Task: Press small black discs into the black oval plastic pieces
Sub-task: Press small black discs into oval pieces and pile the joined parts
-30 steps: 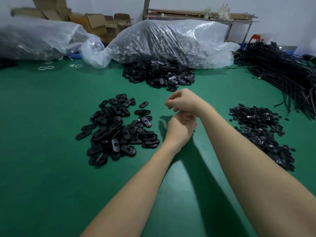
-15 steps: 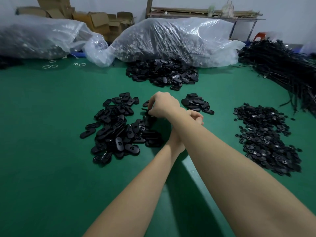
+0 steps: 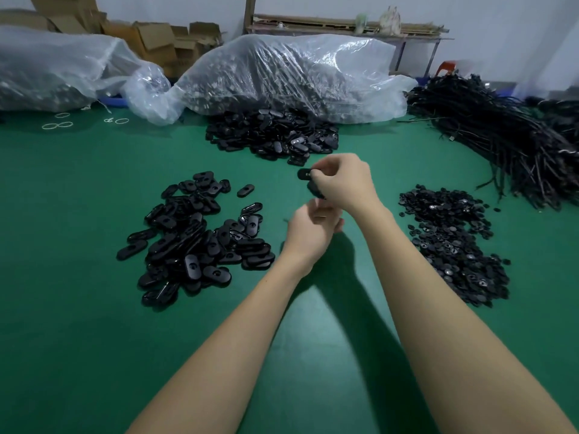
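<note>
Above the table, right hand (image 3: 343,183) pinches oval piece (image 3: 304,174) pointing left.

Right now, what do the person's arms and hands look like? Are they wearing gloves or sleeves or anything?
No gloves and no sleeves. Both forearms are bare all the way down to the bottom of the picture. The left hand and the right hand are bare too. I see no watch, bracelet or ring on the parts that show, though some fingers are hidden from view.

Both hands raised together, fingers (image 3: 326,170) curled.
</note>
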